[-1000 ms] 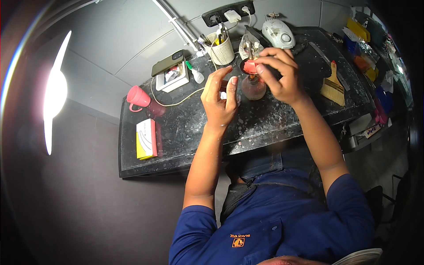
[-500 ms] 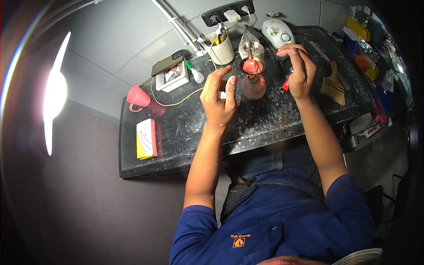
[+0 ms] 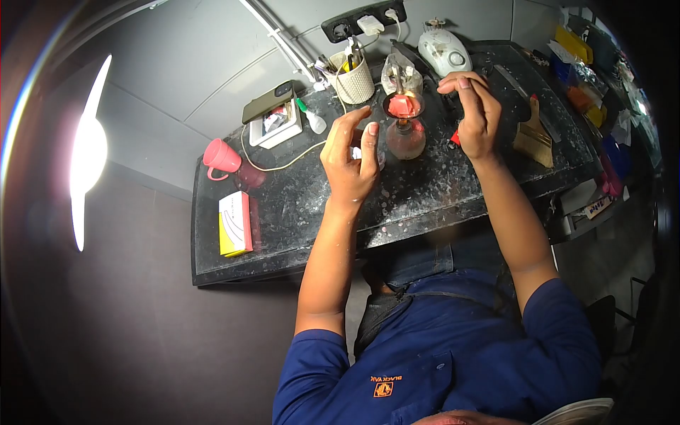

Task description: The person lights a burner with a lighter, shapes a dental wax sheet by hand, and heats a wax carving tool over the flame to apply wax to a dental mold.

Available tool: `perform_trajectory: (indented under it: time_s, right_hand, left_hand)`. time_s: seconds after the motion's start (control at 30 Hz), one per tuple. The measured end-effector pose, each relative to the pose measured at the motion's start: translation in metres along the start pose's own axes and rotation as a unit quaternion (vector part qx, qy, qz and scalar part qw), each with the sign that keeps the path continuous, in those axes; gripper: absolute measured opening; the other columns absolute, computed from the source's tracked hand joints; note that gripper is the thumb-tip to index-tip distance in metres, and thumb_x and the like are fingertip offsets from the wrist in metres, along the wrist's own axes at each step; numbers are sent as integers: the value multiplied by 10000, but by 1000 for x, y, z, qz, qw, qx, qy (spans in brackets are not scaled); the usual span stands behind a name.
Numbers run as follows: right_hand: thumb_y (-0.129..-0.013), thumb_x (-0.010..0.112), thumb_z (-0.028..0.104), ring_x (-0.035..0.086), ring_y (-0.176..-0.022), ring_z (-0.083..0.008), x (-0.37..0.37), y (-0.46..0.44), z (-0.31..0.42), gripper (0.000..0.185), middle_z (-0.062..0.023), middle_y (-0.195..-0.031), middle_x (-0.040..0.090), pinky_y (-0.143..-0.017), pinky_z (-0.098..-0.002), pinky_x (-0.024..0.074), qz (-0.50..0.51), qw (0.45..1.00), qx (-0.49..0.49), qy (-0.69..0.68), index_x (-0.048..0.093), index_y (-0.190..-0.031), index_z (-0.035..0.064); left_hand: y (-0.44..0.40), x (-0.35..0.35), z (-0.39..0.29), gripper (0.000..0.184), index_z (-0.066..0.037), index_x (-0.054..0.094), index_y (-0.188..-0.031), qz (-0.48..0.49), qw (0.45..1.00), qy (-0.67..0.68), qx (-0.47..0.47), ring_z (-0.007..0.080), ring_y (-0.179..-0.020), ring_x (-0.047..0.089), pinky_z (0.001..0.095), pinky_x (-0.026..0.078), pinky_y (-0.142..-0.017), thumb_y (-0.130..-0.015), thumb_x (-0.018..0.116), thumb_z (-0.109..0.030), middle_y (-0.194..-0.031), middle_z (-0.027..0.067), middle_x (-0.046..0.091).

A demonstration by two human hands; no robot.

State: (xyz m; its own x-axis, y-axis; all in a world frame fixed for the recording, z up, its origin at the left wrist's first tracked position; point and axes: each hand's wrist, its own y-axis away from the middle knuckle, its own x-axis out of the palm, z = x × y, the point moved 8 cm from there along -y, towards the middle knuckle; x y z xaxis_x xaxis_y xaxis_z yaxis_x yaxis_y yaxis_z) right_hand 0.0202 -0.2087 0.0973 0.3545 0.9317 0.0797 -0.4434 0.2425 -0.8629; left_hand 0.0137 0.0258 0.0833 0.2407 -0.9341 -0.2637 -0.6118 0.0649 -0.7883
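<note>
black and speckled, the surface (image 3: 283, 212) lies below our left grip (image 3: 349, 161), set wide, and our curled right grip (image 3: 480, 127), whose contents we cannot tell, while between them a red lump (image 3: 404, 106) sits in a dish (image 3: 419, 111) over a glass burner (image 3: 406, 143).

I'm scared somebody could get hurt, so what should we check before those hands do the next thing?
1. Red pieces in the dark dish: ok.
2. Dish above the glass burner: ok.
3. Burner lit: cannot tell from this view.
4. Left hand off the burner: ok, a gap shows.
5. Right hand empty: cannot tell, something red shows beside it.
6. Brush away from the burner: ok.
</note>
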Motion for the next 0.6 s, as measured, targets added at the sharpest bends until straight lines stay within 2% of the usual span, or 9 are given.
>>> perform_trajectory:
  time_s: [0.53,0.6]
  right_hand:
    - [-1011,469,94,616,-839,-192,3,1,2,313,-97,-847,667,-809,-308,454,10,1000,-1,-1,628,-772,-29]
    - [-1012,469,96,617,-838,-192,3,1,2,313,-98,-846,667,-810,-308,454,10,1000,1,-2,628,-772,-29]
  left_hand:
    - [0,1,-1,219,45,658,-1138,2,1000,-4,7,99,-733,638,233,518,-664,-962,634,-83,-1019,104,697]
    - [0,0,1,204,28,657,-1107,-6,1000,8,-4,124,-688,637,250,502,-649,-918,677,-47,-1030,136,690]
